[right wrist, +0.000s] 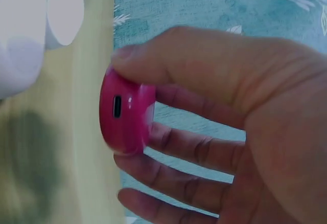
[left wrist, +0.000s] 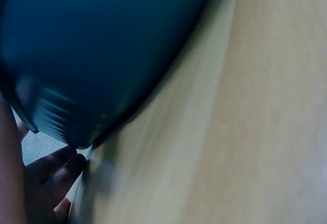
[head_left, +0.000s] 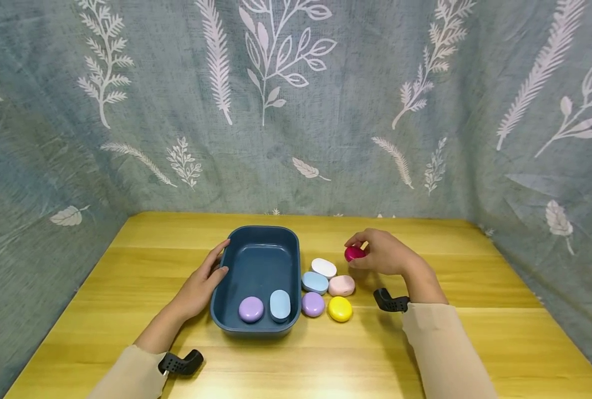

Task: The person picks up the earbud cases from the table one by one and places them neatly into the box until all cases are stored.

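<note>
Left wrist view blurs blue tray [left wrist: 97, 45]; fingers [left wrist: 51, 168] half cut off.

Bare table [head_left: 475, 343] to my right and along the near edge: open room there. Blue tub [head_left: 261, 332] sits mid-table, my left hand [head_left: 203, 282] resting against its left wall, closing that side. Tub's far half is free; purple case [head_left: 251, 309] and light blue case [head_left: 280, 305] fill the near end. Five cases packed just right of the tub: white [head_left: 323, 267], blue [head_left: 315, 282], pink [head_left: 341, 285], purple [head_left: 313, 303], yellow [head_left: 340, 308]. Cloth walls [head_left: 296, 111] shut in back and sides.
</note>
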`<state>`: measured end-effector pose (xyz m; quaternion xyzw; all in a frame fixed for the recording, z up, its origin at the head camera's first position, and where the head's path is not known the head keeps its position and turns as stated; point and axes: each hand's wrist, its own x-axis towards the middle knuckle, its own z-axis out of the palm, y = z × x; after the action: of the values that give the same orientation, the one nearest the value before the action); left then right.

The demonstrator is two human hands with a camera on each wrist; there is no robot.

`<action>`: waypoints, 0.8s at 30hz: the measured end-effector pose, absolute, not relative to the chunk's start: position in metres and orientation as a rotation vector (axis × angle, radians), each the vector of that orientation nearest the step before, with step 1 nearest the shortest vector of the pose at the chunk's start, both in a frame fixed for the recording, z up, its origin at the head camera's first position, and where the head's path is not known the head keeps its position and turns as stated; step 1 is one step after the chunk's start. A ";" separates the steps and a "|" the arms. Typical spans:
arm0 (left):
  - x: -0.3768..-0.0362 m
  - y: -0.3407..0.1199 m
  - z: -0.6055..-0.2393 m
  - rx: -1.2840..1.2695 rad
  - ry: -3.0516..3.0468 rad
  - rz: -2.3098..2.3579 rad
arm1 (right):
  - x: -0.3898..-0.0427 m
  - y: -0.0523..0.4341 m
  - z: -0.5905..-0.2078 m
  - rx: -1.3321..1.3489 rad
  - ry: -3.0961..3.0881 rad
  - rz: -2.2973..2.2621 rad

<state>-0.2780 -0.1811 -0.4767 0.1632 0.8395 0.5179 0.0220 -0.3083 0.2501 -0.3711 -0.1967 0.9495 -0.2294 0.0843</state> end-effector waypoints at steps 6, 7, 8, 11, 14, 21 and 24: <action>-0.278 -0.181 -0.477 0.507 2.616 1.595 | -0.304 0.245 -0.357 -0.637 2.818 -0.665; -0.278 -0.181 -0.477 0.503 2.621 1.592 | -0.303 0.244 -0.355 -0.646 2.816 -0.659; -0.278 -0.181 -0.477 0.498 2.627 1.585 | -0.302 0.244 -0.353 -0.653 2.814 -0.655; -0.276 -0.182 -0.478 0.487 2.633 1.574 | -0.299 0.240 -0.347 -0.668 2.804 -0.632; -0.275 -0.183 -0.479 0.492 2.633 1.576 | -0.299 0.237 -0.342 -0.679 2.800 -0.609; -0.277 -0.182 -0.477 0.530 2.622 1.597 | -0.299 0.231 -0.332 -0.745 2.816 -0.543; -0.278 -0.181 -0.477 0.529 2.619 1.604 | -0.299 0.226 -0.328 -0.769 2.820 -0.524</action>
<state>-0.2780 -0.1814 -0.4768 0.1696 0.8404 0.5146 0.0128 -0.2988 0.2264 -0.3283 -0.2581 0.9461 -0.1758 0.0861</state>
